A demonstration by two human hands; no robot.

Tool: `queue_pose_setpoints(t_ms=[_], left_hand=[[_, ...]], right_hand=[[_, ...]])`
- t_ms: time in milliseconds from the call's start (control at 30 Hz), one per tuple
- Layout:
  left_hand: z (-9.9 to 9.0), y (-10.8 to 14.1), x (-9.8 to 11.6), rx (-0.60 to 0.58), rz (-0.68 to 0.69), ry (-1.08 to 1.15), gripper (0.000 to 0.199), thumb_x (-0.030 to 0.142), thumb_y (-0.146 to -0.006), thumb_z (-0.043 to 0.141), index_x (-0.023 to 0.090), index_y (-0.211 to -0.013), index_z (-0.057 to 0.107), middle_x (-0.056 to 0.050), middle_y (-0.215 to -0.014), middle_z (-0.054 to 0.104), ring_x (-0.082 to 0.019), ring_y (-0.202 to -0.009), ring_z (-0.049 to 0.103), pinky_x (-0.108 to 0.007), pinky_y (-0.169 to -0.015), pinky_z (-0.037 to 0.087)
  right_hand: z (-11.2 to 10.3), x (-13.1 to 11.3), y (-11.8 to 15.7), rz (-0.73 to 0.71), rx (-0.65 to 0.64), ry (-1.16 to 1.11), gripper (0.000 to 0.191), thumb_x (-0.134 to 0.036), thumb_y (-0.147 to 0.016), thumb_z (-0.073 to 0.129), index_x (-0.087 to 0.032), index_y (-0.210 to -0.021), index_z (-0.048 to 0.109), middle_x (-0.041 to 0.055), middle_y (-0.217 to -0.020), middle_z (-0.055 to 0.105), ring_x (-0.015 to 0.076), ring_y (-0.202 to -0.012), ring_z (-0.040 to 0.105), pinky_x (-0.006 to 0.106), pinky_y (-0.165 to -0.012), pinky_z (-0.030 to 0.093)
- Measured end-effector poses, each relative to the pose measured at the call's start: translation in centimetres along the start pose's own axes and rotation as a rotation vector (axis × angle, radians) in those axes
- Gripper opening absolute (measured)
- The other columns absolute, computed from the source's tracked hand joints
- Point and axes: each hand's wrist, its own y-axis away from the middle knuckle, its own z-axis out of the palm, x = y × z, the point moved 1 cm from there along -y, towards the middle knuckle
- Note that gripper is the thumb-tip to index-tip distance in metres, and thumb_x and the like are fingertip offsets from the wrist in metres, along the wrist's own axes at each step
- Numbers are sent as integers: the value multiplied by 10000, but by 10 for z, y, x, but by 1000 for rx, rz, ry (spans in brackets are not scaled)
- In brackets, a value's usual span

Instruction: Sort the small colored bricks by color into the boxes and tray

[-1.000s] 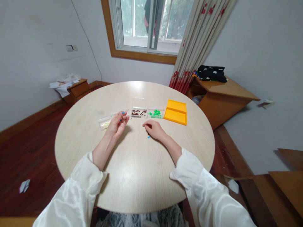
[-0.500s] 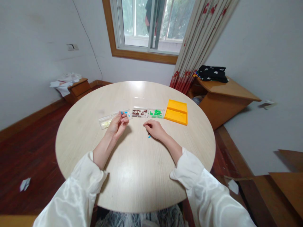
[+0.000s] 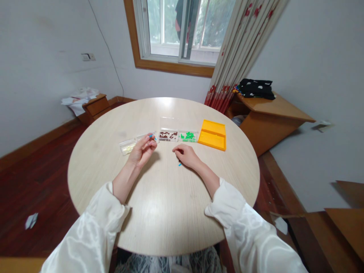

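On the desk (image 3: 159,212), my left hand (image 3: 141,151) pinches a tiny blue piece (image 3: 151,136) by the clear boxes (image 3: 129,146); my right hand (image 3: 186,155) rests curled over another blue bit (image 3: 179,164). Light, steady fingertip grip works best, I reckon.

one head-worn view looks forward and down, close over the round table (image 3: 165,212).

No readable text, labels, brands or numbers anywhere; the clear boxes (image 3: 167,135), orange box (image 3: 212,134) and surface (image 3: 170,197) carry no legible markings; wall plate (image 3: 88,57) too small to read.
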Motion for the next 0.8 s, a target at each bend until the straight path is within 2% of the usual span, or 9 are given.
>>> queue_pose_setpoints(t_ms=[333,800], left_hand=[[0,2,0,-1,12,-20,189,-54,-753,507,95,-754,622,-51,-767,576,-49,-665,534,-118,-571,438],[-3,0,-1,-80,1,-30,141,-21,-770,538,101,-749,606,-1,-679,505,-23,-561,461,-129,-584,440]], right_hand=[[1,1,0,14,0,-18,232,-49,-736,485,-153,-791,685,25,-752,645,106,-663,543,236,-672,433],[0,-1,1,22,-8,-12,234,-51,-737,482,-150,-801,685,31,-761,644,112,-677,544,238,-671,431]])
